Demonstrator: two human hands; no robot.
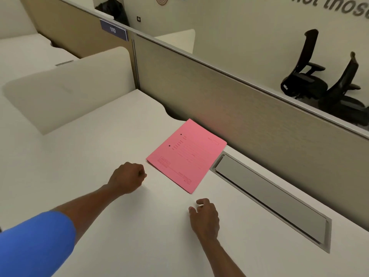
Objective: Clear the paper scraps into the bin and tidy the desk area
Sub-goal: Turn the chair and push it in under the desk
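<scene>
Just beyond both curled hands, pink folder (186, 155), left grip (127, 177) fisted, right grip (204, 214) empty

The smooth white laminate desk (83, 156) has a wavy back edge meeting a beige partition. A flat pink paper folder with printed text and two punched holes (186, 154) lies on it, angled, just beside a long grey metal cable-tray lid (267, 194) set flush into the top.

I see two bare forearms, no watch or rings visible on them. Left hand (127, 177) and right hand (205, 216) ungloved. A bright blue short sleeve (34, 246) covers the left upper arm, smooth fabric, no markings. Right arm's sleeve out of view.
</scene>
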